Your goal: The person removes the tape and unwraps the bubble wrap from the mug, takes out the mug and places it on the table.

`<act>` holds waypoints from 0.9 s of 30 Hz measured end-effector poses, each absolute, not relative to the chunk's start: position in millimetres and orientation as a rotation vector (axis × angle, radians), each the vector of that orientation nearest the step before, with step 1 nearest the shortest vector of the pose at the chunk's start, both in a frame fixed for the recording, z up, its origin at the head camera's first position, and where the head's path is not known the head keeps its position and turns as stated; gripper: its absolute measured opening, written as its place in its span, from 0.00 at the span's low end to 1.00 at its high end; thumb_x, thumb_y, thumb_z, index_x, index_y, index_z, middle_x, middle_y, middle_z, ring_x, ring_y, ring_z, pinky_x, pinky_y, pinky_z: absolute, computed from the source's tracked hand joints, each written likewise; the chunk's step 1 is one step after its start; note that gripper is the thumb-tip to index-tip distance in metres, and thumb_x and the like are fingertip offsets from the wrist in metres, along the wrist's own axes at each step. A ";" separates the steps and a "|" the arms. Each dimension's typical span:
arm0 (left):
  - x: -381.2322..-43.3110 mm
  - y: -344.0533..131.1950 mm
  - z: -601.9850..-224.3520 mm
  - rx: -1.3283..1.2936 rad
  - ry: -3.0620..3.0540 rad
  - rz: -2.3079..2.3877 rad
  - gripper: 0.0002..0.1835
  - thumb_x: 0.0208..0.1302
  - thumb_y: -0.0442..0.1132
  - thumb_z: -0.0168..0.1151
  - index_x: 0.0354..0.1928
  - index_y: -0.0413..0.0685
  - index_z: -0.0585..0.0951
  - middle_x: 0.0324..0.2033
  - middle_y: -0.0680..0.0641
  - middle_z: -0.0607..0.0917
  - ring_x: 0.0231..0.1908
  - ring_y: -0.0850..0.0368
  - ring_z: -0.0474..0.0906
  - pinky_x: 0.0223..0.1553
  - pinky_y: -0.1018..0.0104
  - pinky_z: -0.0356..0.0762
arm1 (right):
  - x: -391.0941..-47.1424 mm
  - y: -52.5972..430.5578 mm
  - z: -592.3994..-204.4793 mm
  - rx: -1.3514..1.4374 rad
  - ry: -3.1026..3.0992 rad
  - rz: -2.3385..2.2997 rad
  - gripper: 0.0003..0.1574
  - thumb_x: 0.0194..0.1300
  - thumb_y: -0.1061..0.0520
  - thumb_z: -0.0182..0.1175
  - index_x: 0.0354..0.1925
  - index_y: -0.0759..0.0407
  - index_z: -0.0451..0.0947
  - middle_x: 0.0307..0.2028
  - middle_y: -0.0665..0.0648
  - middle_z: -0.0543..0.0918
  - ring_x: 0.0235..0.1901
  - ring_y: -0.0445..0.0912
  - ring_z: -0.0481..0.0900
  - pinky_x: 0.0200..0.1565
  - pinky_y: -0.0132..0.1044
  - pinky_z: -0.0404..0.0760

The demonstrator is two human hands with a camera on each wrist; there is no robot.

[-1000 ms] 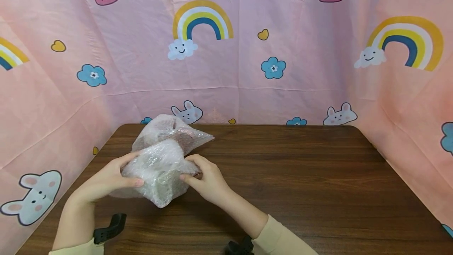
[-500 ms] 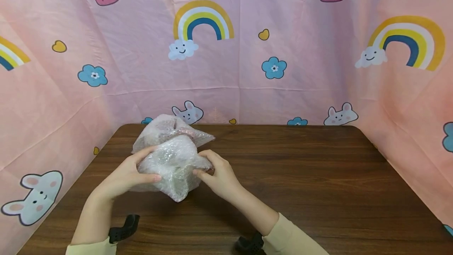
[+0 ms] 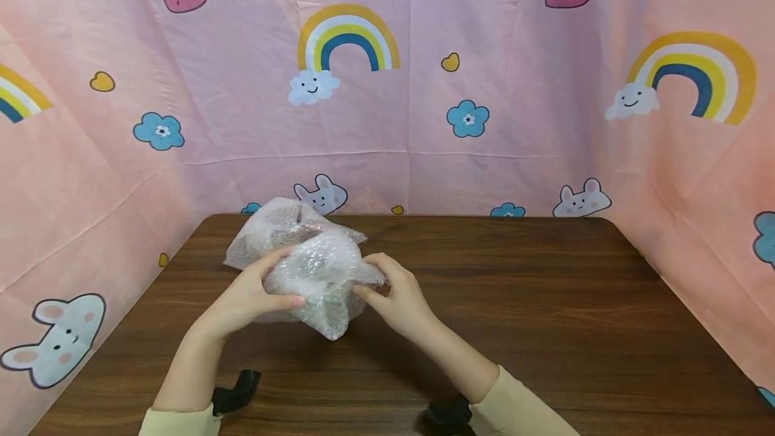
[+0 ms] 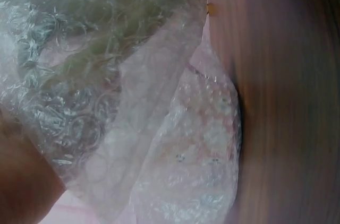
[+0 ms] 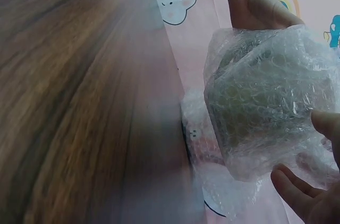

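Observation:
Both hands hold a bundle in clear bubble wrap (image 3: 327,281) above the table. Something greenish shows through the wrap in the right wrist view, its kind hidden by the layers. My left hand (image 3: 251,298) grips the bundle's left side, thumb on the near face and fingers behind. On the right, my right hand (image 3: 402,298) pinches a loose corner of the wrap between thumb and fingers. Behind it sits a second bubble-wrapped bundle (image 3: 269,231) on the table, partly covered by the first; pinkish patches show through it (image 4: 196,144) in the left wrist view.
The dark wood table (image 3: 514,301) stretches away to the right and back. Pink patterned cloth (image 3: 514,73) stands around its back and sides. Black wrist mounts (image 3: 236,392) sit at both sleeve cuffs.
Both hands have carried the held bundle steadily to the right and slightly away from me. The second bundle behind has stayed in place.

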State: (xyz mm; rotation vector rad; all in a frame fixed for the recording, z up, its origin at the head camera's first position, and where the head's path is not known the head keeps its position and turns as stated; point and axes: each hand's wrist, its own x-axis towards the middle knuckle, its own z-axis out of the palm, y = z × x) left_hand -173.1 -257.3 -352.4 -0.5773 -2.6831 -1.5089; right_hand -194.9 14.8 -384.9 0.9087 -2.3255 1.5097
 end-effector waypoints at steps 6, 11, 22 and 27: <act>-173.5 -246.7 -351.2 -0.578 -2.678 -1.521 0.44 0.53 0.43 0.73 0.71 0.48 0.62 0.67 0.41 0.63 0.65 0.42 0.55 0.58 0.38 0.60 | -194.2 23.7 -385.2 0.887 -2.329 1.515 0.20 0.61 0.56 0.68 0.51 0.49 0.75 0.43 0.43 0.78 0.40 0.39 0.77 0.37 0.35 0.79; -172.9 -242.1 -351.1 -0.573 -2.678 -1.518 0.44 0.53 0.43 0.74 0.70 0.48 0.63 0.67 0.40 0.64 0.63 0.42 0.58 0.56 0.40 0.63 | -192.4 29.0 -383.5 0.878 -2.331 1.520 0.20 0.60 0.56 0.68 0.51 0.48 0.75 0.43 0.44 0.78 0.40 0.40 0.77 0.38 0.39 0.80; -180.3 -224.5 -346.8 -0.598 -2.651 -1.553 0.43 0.51 0.44 0.75 0.69 0.50 0.65 0.64 0.43 0.69 0.59 0.45 0.66 0.53 0.47 0.68 | -193.2 45.3 -379.6 0.855 -2.311 1.510 0.21 0.60 0.56 0.68 0.51 0.50 0.75 0.43 0.46 0.79 0.40 0.40 0.77 0.37 0.37 0.80; -186.6 -213.4 -344.2 -0.571 -2.673 -1.551 0.44 0.50 0.46 0.75 0.70 0.53 0.65 0.64 0.44 0.69 0.57 0.44 0.68 0.52 0.49 0.70 | -195.1 55.3 -376.2 0.805 -2.323 1.492 0.20 0.60 0.56 0.68 0.51 0.48 0.76 0.43 0.44 0.79 0.40 0.40 0.77 0.36 0.40 0.80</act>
